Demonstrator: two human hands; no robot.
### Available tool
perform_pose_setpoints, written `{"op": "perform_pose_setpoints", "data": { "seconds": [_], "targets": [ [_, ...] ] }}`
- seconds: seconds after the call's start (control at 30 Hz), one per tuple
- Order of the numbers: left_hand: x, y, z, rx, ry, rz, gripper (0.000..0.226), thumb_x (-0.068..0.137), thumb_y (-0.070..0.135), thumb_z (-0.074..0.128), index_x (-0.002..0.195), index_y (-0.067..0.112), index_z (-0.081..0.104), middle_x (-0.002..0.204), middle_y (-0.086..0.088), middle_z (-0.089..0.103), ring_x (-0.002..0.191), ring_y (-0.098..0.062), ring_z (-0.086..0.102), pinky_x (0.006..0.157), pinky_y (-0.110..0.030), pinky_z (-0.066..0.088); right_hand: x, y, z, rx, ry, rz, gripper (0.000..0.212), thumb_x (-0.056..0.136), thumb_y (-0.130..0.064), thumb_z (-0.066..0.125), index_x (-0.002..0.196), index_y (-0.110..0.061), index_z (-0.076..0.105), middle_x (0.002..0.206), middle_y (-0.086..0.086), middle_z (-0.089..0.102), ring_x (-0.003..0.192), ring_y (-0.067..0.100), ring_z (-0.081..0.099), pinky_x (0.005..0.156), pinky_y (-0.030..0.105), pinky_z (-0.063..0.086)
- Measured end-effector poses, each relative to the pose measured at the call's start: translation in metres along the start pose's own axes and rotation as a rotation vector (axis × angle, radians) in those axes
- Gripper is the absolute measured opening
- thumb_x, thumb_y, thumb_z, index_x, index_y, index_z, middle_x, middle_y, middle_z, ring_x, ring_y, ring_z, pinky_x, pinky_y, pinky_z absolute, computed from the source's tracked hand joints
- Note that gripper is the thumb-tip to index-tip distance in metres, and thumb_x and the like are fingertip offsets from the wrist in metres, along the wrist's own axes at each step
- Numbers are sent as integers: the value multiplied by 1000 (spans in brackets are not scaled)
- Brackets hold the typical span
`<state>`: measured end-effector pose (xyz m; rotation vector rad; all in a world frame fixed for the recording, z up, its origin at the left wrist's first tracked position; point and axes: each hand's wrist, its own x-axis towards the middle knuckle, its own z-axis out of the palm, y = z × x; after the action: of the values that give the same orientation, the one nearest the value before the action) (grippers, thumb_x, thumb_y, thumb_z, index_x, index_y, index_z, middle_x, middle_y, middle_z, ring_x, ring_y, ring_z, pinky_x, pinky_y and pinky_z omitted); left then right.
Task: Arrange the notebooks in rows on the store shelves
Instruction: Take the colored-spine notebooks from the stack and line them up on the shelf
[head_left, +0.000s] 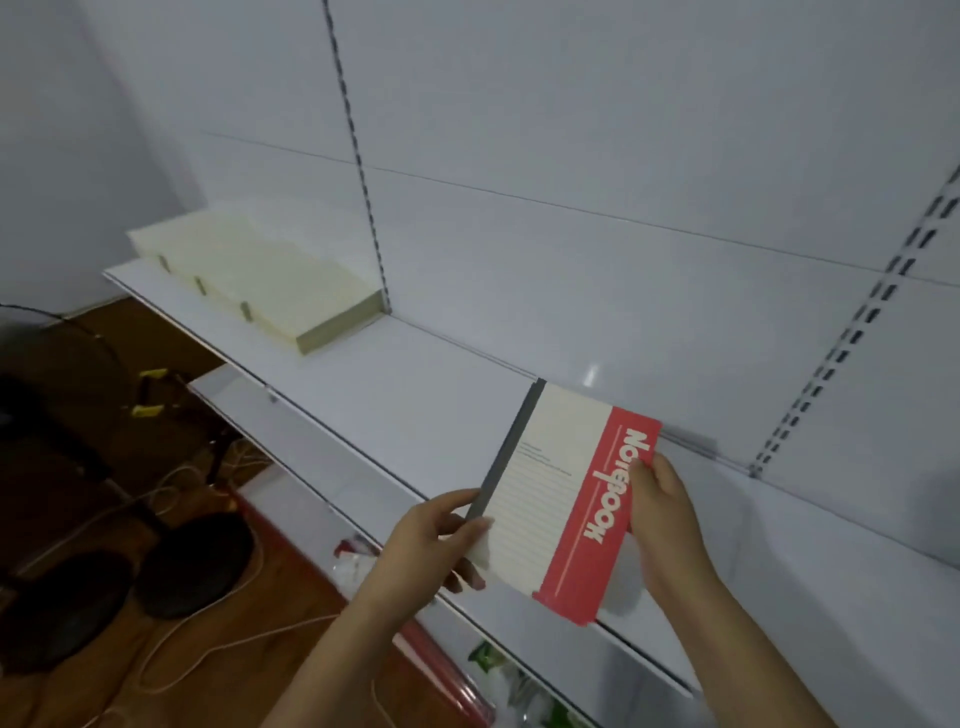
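The notebook (563, 499) (cream cover, red band, dark spine) is in both your hands, held over the white shelf (415, 384) near its front edge. Your left hand (436, 540) pinches the spine edge, thumb on top, fingers curled beneath. Your right hand (662, 514) grips the red band. A row of cream notebooks (249, 270) lies flat far along the shelf, well apart.

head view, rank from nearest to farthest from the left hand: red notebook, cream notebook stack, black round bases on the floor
1. red notebook: held in the left hand, over the shelf.
2. black round bases: on the floor, lower left.
3. cream notebook stack: far left end of the shelf.
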<state>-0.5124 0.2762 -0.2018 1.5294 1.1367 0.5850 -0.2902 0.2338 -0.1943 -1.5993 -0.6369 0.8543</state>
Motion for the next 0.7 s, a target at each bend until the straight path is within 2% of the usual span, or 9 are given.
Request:
{"op": "perform_pose_setpoints", "data": {
  "seconds": [0.1, 0.17, 0.23, 0.3, 0.37, 0.43, 0.57, 0.7],
  "targets": [
    [20, -25, -74, 33, 78, -22, 36, 96, 21, 63, 132, 25, 59, 99, -2, 72, 67, -21, 71, 67, -37, 62, 16, -1, 72, -47, -107, 4, 22, 104, -25, 44, 103, -16, 65, 91, 8, 73, 75, 17, 71, 66, 32, 54],
    [35, -38, -115, 79, 60, -24, 43, 93, 22, 67, 134, 29, 55, 109, 4, 68, 82, -15, 73, 75, -32, 62, 29, -5, 112, -47, -146, 6, 20, 103, -22, 48, 102, -12, 66, 90, 7, 74, 79, 20, 73, 67, 32, 56],
    [51, -46, -149, 175, -3, -10, 51, 89, 25, 72, 131, 41, 48, 117, 17, 63, 97, -10, 69, 80, -24, 59, 44, -11, 146, -31, -150, 20, 19, 102, -20, 50, 99, -10, 67, 90, 10, 74, 81, 23, 73, 68, 34, 57],
    [71, -49, -176, 343, -32, 20, 58, 88, 28, 73, 132, 45, 41, 116, 24, 54, 102, -8, 64, 78, -16, 55, 61, -17, 175, -23, -164, 33, 19, 101, -19, 51, 98, -9, 67, 90, 10, 74, 81, 23, 73, 68, 35, 58],
    [97, -48, -199, 517, 2, 67, 61, 87, 31, 73, 139, 39, 42, 109, 26, 49, 97, -3, 59, 74, -11, 52, 82, -21, 201, -34, -187, 48, 19, 101, -21, 52, 100, -10, 67, 91, 9, 75, 82, 23, 74, 72, 37, 59],
    [127, -46, -223, 608, 14, 85, 63, 86, 33, 74, 142, 34, 43, 107, 23, 51, 93, -1, 59, 76, -13, 52, 107, -26, 226, -43, -208, 49, 19, 102, -21, 51, 101, -10, 67, 91, 8, 75, 83, 22, 74, 76, 39, 60],
    [190, -42, -265, 706, 11, 95, 59, 86, 29, 74, 139, 25, 49, 112, 11, 59, 94, -2, 60, 87, -21, 54, 160, -39, 271, -50, -259, 44, 20, 102, -18, 49, 101, -12, 68, 91, 6, 76, 84, 21, 74, 75, 34, 59],
    [251, -49, -296, 834, 45, 55, 71, 88, 33, 72, 150, 23, 37, 138, 3, 52, 119, -13, 53, 103, -24, 43, 213, -38, 311, -193, -317, 109, 17, 98, -22, 54, 105, -14, 67, 95, 4, 73, 93, 24, 70, 90, 41, 55]
  ]
}}
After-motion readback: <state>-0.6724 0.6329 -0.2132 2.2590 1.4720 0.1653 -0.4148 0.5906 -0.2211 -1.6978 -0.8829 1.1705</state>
